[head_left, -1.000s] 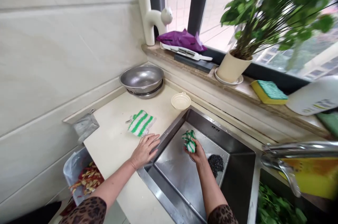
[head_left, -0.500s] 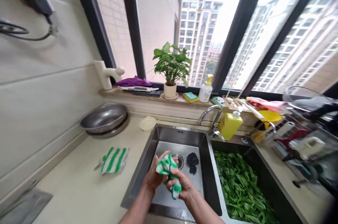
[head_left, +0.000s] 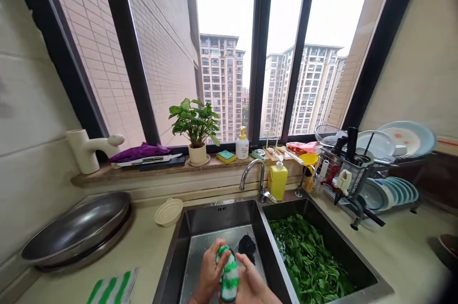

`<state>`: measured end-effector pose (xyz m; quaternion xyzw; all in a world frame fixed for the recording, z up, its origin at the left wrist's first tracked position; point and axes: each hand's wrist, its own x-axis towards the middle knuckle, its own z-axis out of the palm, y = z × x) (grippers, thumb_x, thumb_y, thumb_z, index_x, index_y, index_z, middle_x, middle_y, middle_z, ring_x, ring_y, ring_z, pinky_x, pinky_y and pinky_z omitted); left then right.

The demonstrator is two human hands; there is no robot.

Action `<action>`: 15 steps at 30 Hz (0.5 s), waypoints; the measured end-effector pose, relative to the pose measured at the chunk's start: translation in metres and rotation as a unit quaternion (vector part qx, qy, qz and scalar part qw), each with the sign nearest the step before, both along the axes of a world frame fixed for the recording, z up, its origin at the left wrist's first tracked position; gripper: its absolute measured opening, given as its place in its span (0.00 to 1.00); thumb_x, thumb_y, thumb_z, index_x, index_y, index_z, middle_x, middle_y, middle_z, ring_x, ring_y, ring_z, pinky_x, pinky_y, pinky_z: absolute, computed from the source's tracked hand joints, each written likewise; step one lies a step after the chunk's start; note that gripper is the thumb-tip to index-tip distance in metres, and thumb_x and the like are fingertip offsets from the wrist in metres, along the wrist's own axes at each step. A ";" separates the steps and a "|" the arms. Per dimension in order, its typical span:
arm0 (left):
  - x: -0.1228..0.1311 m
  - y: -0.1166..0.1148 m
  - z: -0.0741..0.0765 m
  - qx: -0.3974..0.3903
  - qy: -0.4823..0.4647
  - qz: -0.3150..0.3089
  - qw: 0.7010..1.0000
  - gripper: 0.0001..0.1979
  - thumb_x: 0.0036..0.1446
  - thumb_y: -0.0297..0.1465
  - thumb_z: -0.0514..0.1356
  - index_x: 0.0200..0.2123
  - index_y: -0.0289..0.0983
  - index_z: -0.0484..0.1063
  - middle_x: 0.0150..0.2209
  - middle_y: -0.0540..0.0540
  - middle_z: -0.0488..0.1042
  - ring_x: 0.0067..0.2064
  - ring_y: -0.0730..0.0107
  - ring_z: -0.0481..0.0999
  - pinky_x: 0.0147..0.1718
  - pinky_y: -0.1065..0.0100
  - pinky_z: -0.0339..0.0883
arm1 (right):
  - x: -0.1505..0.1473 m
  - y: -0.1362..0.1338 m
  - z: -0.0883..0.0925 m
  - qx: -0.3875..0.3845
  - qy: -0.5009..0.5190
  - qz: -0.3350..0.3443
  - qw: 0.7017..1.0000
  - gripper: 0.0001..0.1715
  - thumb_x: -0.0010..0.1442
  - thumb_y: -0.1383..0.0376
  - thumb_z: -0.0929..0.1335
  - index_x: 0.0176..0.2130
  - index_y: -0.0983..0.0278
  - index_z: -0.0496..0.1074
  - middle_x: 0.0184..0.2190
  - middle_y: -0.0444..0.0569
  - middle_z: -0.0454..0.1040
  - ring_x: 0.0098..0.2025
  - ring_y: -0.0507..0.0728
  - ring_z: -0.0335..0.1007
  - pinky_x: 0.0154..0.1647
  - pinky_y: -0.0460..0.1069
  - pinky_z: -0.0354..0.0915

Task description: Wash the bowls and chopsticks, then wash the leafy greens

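Both of my hands grip a green-and-white striped cloth over the left sink basin. My left hand wraps its left side and my right hand wraps its right side, fingers closed round it. A black scrubber lies in the basin just beyond the cloth. The right basin is full of green leafy vegetables. A second striped cloth lies on the counter at lower left.
A curved tap and a yellow soap bottle stand behind the sink. Steel bowls and a small cream dish sit on the left. A potted plant stands on the sill, a dish rack on the right.
The view has tilted up from the counter to the window. My left hand left the sink edge and joined my right hand on the cloth, which both now hold lower in the picture.
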<state>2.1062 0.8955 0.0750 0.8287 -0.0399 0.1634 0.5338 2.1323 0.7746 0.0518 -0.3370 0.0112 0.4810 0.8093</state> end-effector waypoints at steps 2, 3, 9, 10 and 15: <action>0.002 0.001 -0.013 0.012 -0.013 -0.083 0.996 0.28 0.45 0.58 0.58 0.40 0.44 0.72 0.40 0.40 0.74 0.46 0.48 0.73 0.49 0.52 0.64 | 0.001 -0.002 0.004 0.026 -0.020 -0.037 0.999 0.25 0.53 0.43 0.65 0.27 0.62 0.67 0.19 0.43 0.66 0.23 0.53 0.66 0.23 0.46 0.62; 0.004 0.003 -0.020 0.002 -0.015 -0.125 0.992 0.34 0.40 0.61 0.59 0.45 0.45 0.71 0.46 0.38 0.73 0.52 0.44 0.70 0.54 0.50 0.61 | 0.002 -0.002 0.005 0.031 -0.032 -0.062 0.997 0.24 0.51 0.43 0.67 0.27 0.61 0.67 0.19 0.42 0.66 0.23 0.52 0.65 0.23 0.46 0.61; 0.014 0.033 -0.047 -0.272 0.025 -0.174 0.946 0.42 0.48 0.59 0.54 0.62 0.51 0.43 0.60 0.36 0.62 0.62 0.44 0.61 0.59 0.48 0.54 | 0.004 -0.009 0.008 0.045 0.027 0.051 0.997 0.16 0.38 0.66 0.75 0.26 0.66 0.67 0.21 0.39 0.63 0.19 0.43 0.54 0.21 0.39 0.48; 0.014 0.039 -0.049 -0.276 0.024 -0.172 0.945 0.46 0.45 0.58 0.59 0.62 0.51 0.42 0.61 0.36 0.62 0.64 0.44 0.58 0.60 0.49 0.51 | 0.003 -0.012 0.010 0.060 0.036 0.087 0.994 0.15 0.37 0.68 0.74 0.27 0.66 0.67 0.21 0.39 0.63 0.19 0.42 0.53 0.21 0.39 0.47; 0.012 0.043 -0.037 -0.297 0.098 -0.313 0.897 0.60 0.33 0.61 0.63 0.66 0.50 0.40 0.64 0.34 0.56 0.64 0.38 0.56 0.60 0.45 0.50 | -0.003 -0.011 0.005 0.056 -0.051 0.158 0.985 0.08 0.45 0.67 0.69 0.30 0.65 0.68 0.24 0.42 0.66 0.23 0.46 0.58 0.25 0.42 0.52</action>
